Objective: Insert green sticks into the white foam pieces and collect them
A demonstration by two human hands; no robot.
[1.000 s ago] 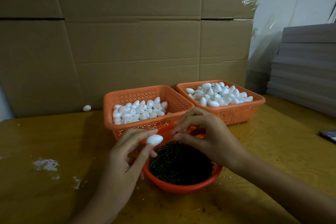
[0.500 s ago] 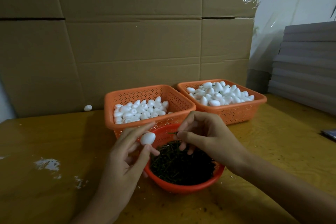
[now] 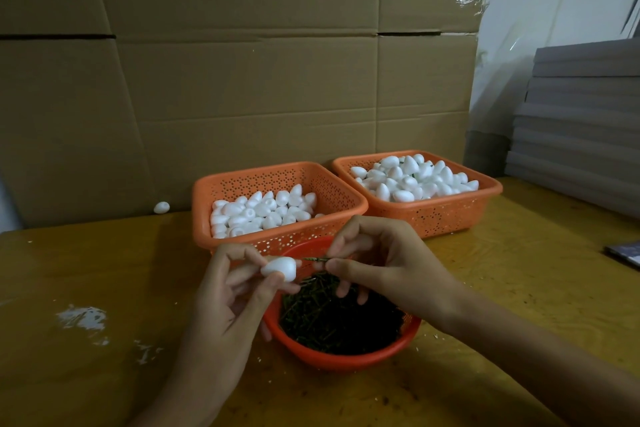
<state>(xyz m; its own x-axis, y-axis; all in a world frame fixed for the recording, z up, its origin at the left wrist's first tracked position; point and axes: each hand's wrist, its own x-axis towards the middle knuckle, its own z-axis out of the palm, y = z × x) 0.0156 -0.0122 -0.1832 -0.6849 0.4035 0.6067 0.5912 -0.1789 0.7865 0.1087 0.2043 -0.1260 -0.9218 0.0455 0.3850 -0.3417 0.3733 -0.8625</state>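
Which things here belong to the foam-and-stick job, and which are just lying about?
In the job: foam piece in left hand; green stick pinched by right hand; bowl of sticks; left basket and right basket of foam pieces.
Lying about: stray foam piece, far left; grey sheet stack; dark object at right edge; white crumbs.

Can't tell whether green stick (image 3: 313,258) tip touches or enters foam piece (image 3: 278,268). Hidden behind left hand (image 3: 228,302): left rim of red bowl (image 3: 346,360). Cropped at right frame edge: dark flat object (image 3: 623,252), grey sheet stack (image 3: 581,121). Too dim to separate single sticks in stick pile (image 3: 339,322).
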